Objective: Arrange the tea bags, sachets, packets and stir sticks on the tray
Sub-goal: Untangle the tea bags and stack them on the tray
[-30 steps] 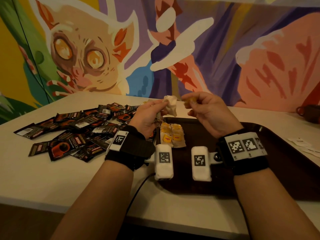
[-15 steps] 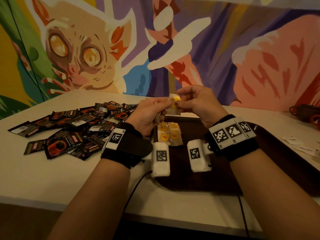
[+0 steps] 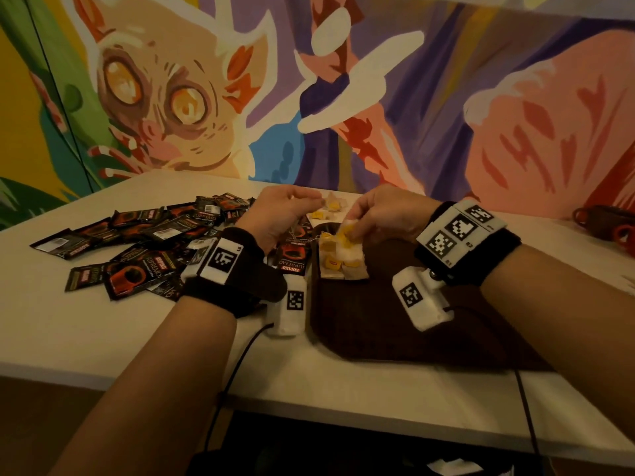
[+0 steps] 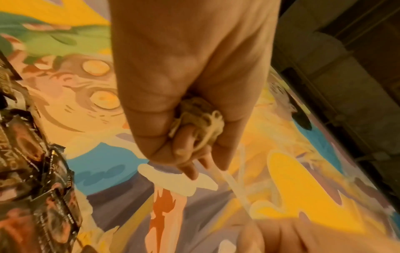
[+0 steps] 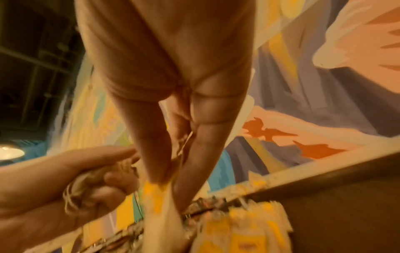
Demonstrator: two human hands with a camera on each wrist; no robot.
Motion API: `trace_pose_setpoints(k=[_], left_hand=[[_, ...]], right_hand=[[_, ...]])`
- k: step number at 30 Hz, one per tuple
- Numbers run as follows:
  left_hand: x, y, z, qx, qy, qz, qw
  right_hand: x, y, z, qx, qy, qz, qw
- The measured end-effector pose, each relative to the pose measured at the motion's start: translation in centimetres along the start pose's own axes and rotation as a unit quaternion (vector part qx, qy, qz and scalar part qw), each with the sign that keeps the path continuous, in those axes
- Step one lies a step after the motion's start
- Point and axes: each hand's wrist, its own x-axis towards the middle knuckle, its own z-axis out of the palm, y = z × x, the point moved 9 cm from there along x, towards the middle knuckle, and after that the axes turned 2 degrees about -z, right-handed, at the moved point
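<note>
A dark brown tray lies on the white table with a short row of tea bags in its near-left corner. My right hand pinches one pale tea bag with a yellow tag and holds it low over that row. My left hand is just left of it, over the tray's edge. In the left wrist view it grips a wad of tangled tea bag strings. A heap of black and red coffee sachets covers the table to the left.
Loose tea bags lie on the table beyond the tray's far-left corner. Dark red mugs stand at the far right. A painted wall rises right behind the table. Cables hang from both wrists over the front edge.
Both hands have come down from chest height to the tray. The right hand has carried its tea bag onto the row, and the left hand has drawn apart to the left.
</note>
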Motion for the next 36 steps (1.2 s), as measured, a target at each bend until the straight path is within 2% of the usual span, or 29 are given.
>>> trace_pose_setpoints(k=[3,5,10,15,18,23,25,27,28,32,36], left_hand=[[0.0,-0.7,-1.2,-0.070,0.018,-0.011,0.997],[0.0,-1.4,-1.4,-0.120,0.021,-0.026,0.992],[-0.4,-2.5,-1.2,-0.182,0.025,-0.055,0.981],[-0.8,-2.8,-1.4,-0.203,0.021,-0.068,0.977],[-0.9,-2.7,-1.3,-0.209,0.017,-0.072,0.975],[-0.9,-2.7,-1.2,-0.213,0.015,-0.067,0.975],[-1.0,-2.6,-1.2,-0.213,0.023,-0.067,0.975],[-1.2,-2.5,-1.3,-0.213,0.031,-0.071,0.974],[-1.3,-2.5,-1.3,-0.213,0.035,-0.074,0.974],[-1.5,-2.0,-1.0,-0.237,0.029,-0.078,0.968],[-1.7,-1.2,0.8,-0.257,-0.009,-0.078,0.963]], right_hand=[[0.0,1.9,2.3,-0.050,-0.089,0.051,0.993],[0.4,2.6,3.2,-0.066,-0.104,0.064,0.990],[2.0,2.8,3.6,-0.177,-0.062,0.065,0.980],[3.4,3.1,3.3,-0.197,-0.009,0.083,0.977],[4.0,3.0,2.9,-0.159,0.023,0.075,0.984],[4.9,2.7,3.1,-0.206,0.032,0.067,0.976],[5.1,2.6,3.5,-0.279,0.020,0.069,0.958],[5.2,2.6,3.7,-0.368,0.006,0.076,0.927],[5.2,2.5,3.6,-0.378,0.007,0.076,0.923],[4.7,1.7,2.2,-0.285,0.032,0.047,0.957],[3.6,1.4,0.2,-0.079,0.106,-0.023,0.991]])
